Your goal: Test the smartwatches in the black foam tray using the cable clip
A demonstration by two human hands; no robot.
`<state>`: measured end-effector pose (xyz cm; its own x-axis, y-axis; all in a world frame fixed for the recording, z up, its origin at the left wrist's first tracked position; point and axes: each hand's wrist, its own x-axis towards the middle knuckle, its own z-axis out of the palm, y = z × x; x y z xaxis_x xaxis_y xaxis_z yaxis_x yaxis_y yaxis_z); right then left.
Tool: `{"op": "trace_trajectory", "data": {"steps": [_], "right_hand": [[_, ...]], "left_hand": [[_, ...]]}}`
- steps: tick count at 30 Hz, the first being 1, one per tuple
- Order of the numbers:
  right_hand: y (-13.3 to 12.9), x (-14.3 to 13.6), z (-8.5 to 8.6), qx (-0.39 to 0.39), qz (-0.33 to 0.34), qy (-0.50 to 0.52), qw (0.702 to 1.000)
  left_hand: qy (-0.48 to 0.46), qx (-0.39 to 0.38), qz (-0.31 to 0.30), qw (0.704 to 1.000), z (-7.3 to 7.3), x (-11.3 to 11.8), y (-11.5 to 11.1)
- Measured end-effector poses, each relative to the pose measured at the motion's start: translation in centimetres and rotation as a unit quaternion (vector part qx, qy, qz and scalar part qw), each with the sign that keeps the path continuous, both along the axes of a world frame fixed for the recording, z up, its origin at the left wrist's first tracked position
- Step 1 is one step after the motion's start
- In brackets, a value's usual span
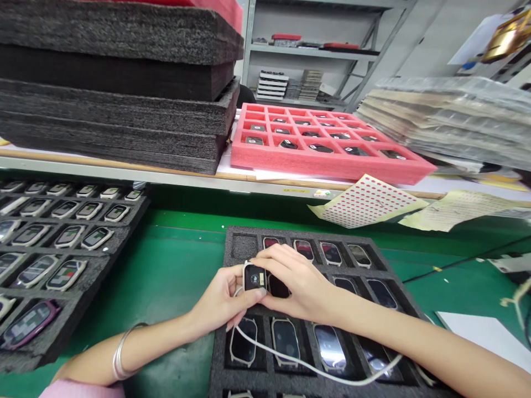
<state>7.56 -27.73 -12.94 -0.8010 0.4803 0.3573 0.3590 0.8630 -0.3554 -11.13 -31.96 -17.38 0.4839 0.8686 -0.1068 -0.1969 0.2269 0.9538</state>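
Observation:
Between both hands a smartwatch body (pixel 254 277) without a strap is held above a black foam tray (pixel 244 245). Its lit screen shows a dial and carries a small yellowish sticker. My left hand (pixel 224 296) grips its left side and lower edge, thumb on the front. Fingers of my right hand (pixel 296 276) close on its top and right edges. A white cable (pixel 298 362) runs from under my left fingers across the tray; its end is hidden behind the watch. Several dark-screened watches (pixel 285 338) lie in the tray's compartments.
At left, another black foam tray (pixel 99 257) holds several watches, some screens lit. On the shelf above stand stacked black foam (pixel 116 94), a red foam tray (pixel 332 166) with round and square parts, and stacked plastic trays (pixel 448 119). A red-dotted sticker sheet (pixel 371 202) hangs over the edge.

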Motion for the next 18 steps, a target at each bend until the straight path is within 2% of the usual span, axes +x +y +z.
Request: {"op": "trace_trajectory", "data": {"steps": [2,4,7,9,12,15,18], "right_hand": [[0.2,0.1,0.1,-0.031,0.01,0.017,0.999],[0.6,0.3,0.2,-0.095,0.047,0.048,0.993],[1.5,0.4,-0.1,-0.243,0.101,0.119,0.957],[2.0,0.4,-0.7,-0.312,0.114,0.167,0.928],[2.3,0.0,-1.7,-0.318,0.125,0.223,0.913],[2.3,-0.2,-2.2,-0.278,0.128,0.246,0.92],[2.3,-0.1,-2.0,-0.266,0.137,0.229,0.926]], "left_hand": [[-0.007,-0.002,0.004,1.0,0.1,0.0,0.0],[-0.018,-0.002,0.01,1.0,0.3,-0.1,0.0],[-0.047,-0.001,-0.015,0.999,0.5,-0.3,0.1],[-0.073,-0.002,-0.049,0.996,0.5,-0.4,0.2],[-0.096,-0.008,-0.072,0.993,0.5,-0.6,0.3],[-0.095,-0.008,-0.072,0.993,0.6,-0.6,0.2],[-0.084,-0.009,-0.055,0.995,0.9,-0.5,0.1]]}}
